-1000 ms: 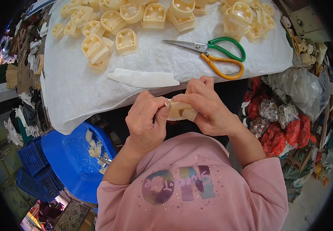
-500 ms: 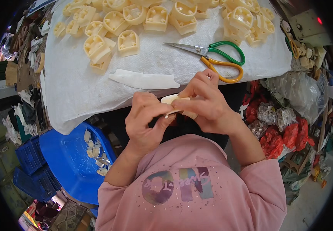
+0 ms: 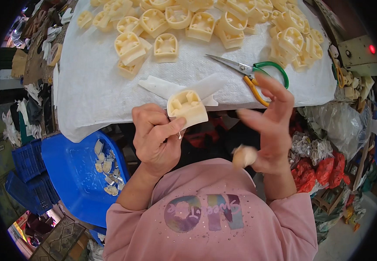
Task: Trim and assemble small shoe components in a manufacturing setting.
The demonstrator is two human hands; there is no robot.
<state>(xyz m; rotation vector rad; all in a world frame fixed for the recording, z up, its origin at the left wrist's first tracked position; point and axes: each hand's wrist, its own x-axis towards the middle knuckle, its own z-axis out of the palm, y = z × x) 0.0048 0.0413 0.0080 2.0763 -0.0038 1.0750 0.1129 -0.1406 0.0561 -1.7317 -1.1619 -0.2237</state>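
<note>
My left hand (image 3: 157, 140) pinches a cream, hollow D-shaped plastic piece (image 3: 193, 114) between thumb and fingers, its open side with inner posts facing up. Behind it a white strip (image 3: 210, 85) slants up to the right; I cannot tell whether it is attached to the piece. Another white strip (image 3: 157, 86) lies flat near the cloth's front edge. My right hand (image 3: 272, 126) is raised apart on the right, fingers spread and partly blurred, with nothing visible in it. Just beyond its fingertips lie scissors (image 3: 246, 69) with one green and one orange handle, partly hidden by a finger.
Several similar cream pieces (image 3: 166, 48) are heaped along the far side of the white cloth (image 3: 97, 87). At left below stands a blue basin (image 3: 73, 174) with scraps inside. Red plastic bags (image 3: 338, 167) and clear plastic sheeting (image 3: 332, 124) lie on the right.
Both hands were together on the piece; my right hand has let go and swung right, fingers opening. The left hand keeps the piece, now fully visible. A slanting strip appears behind it.
</note>
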